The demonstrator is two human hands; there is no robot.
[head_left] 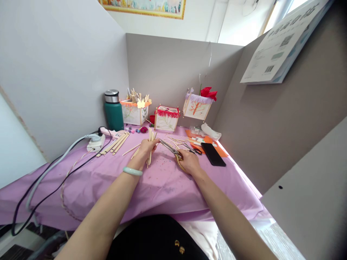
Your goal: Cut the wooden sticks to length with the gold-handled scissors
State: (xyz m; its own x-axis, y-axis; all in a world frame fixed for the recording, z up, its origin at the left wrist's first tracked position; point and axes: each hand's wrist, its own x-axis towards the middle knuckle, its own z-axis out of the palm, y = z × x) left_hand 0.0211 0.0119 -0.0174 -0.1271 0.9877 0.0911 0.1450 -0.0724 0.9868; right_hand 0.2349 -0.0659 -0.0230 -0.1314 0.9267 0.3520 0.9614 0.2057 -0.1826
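Note:
Several pale wooden sticks (150,135) stand upright in my left hand (146,148), whose fingers are closed round them. My right hand (189,161) grips the gold handles of a pair of scissors (170,147). The scissor blades point up and left, and their tips reach the fingertips of my left hand. Loose thin sticks (131,149) lie beside my left hand on the purple cloth (159,187). More short sticks are scattered behind the scissors. A row of flat sticks (118,143) rests further left.
A green bottle (114,115) and a white power strip (95,143) with cables are at left. Decorated boxes (166,121) line the back, one hanging box (197,107) holding a red flower. At right lie a black phone (213,154), dark-handled scissors (195,150) and orange sheets (222,151).

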